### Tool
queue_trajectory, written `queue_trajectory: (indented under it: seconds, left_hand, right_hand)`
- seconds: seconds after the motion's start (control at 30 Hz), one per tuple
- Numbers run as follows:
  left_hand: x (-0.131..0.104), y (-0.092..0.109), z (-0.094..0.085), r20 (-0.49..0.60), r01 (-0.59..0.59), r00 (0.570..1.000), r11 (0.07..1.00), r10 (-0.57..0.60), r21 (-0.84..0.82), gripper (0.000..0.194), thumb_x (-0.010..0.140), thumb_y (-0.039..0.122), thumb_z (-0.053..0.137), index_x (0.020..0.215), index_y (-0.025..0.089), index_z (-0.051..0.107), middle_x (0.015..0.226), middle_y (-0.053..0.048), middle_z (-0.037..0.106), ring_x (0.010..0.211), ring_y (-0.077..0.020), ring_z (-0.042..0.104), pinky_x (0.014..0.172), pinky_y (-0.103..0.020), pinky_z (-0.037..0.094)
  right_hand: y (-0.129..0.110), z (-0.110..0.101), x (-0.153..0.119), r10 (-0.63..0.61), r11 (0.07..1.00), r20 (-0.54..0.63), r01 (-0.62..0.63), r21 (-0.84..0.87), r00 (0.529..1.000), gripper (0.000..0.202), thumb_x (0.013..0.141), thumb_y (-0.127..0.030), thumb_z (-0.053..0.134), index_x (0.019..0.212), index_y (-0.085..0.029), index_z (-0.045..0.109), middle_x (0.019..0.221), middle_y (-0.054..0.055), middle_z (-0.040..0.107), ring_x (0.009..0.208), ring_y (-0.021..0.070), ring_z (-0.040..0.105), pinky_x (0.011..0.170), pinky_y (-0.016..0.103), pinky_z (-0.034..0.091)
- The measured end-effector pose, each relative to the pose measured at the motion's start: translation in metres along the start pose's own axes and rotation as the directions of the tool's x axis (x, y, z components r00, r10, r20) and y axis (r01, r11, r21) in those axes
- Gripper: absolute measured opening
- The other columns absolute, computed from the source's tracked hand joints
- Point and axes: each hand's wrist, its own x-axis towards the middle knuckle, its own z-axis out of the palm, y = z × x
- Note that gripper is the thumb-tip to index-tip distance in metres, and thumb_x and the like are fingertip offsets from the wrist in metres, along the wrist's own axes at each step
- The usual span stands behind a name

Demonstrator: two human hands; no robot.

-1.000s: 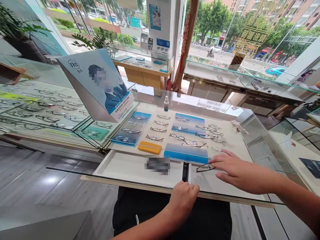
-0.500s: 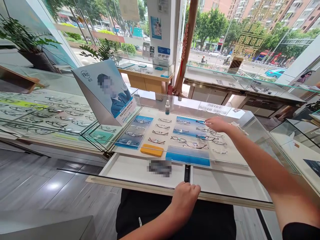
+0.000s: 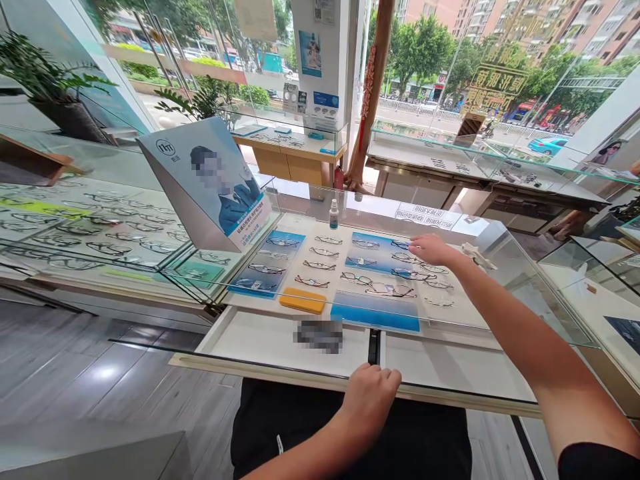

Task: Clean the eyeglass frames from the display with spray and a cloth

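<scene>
My left hand (image 3: 371, 397) has its fingers curled over the front edge of the pulled-out drawer (image 3: 425, 363). Inside the glass display case, my right hand (image 3: 429, 249) reaches to the back right of the eyeglass rows. Its fingertips are at a dark-framed pair of glasses (image 3: 401, 245) on a blue card (image 3: 357, 261); the hand hides part of that pair. Several other glasses lie in columns, among them a pair with reddish temples (image 3: 312, 283). A yellow case (image 3: 303, 301) sits at the front of the display.
A small spray bottle (image 3: 333, 215) stands behind the glasses. On the left, a tilted advertising stand (image 3: 200, 180) rests on the glass top. A blurred dark object (image 3: 319, 337) lies in the drawer. More glass cases line the left, back and right.
The view has shifted slightly. My right hand stays at the same pair of glasses, and my left hand keeps its place on the drawer edge.
</scene>
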Motion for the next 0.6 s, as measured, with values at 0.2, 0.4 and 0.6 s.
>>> queue_trajectory:
  seconds: [0.2, 0.4, 0.6]
  left_hand:
    - [-0.001, 0.000, -0.004, 0.008, -0.021, 1.000, 1.000, 0.021, -0.016, 0.012, 0.097, 0.014, 0.072, 0.093, 0.020, 0.064, 0.085, -0.003, 0.076, 0.077, -0.0220, 0.070, 0.066, -0.035, 0.035]
    - [0.001, 0.001, -0.003, 0.049, -0.023, 0.998, 0.999, 0.024, -0.028, 0.009, 0.102, 0.013, 0.064, 0.094, 0.019, 0.064, 0.083, -0.004, 0.075, 0.079, -0.0222, 0.071, 0.068, -0.034, 0.038]
    - [0.000, -0.001, 0.001, 0.013, -0.067, 0.998, 0.997, 0.068, -0.045, 0.009, 0.103, 0.012, 0.060, 0.099, 0.018, 0.066, 0.085, -0.006, 0.076, 0.081, -0.0237, 0.072, 0.069, -0.036, 0.039]
  right_hand:
    - [-0.068, -0.032, -0.065, -0.164, 0.963, -0.149, 0.191, 0.191, 0.975, 0.048, 0.108, -0.055, 0.044, 0.080, -0.022, 0.064, 0.084, 0.007, 0.069, 0.074, 0.0204, 0.057, 0.068, 0.035, 0.040]
    - [-0.147, 0.011, -0.123, -0.448, 0.858, 0.109, 0.392, 0.331, 0.887, 0.047, 0.102, -0.048, 0.057, 0.064, -0.021, 0.048, 0.073, 0.002, 0.059, 0.068, 0.0160, 0.046, 0.064, 0.034, 0.031]
    - [-0.153, 0.114, -0.111, -0.326, 0.941, 0.296, 0.278, 0.193, 0.898, 0.034, 0.095, -0.028, 0.058, 0.062, -0.021, 0.055, 0.073, 0.004, 0.064, 0.067, 0.0174, 0.051, 0.060, 0.034, 0.026]
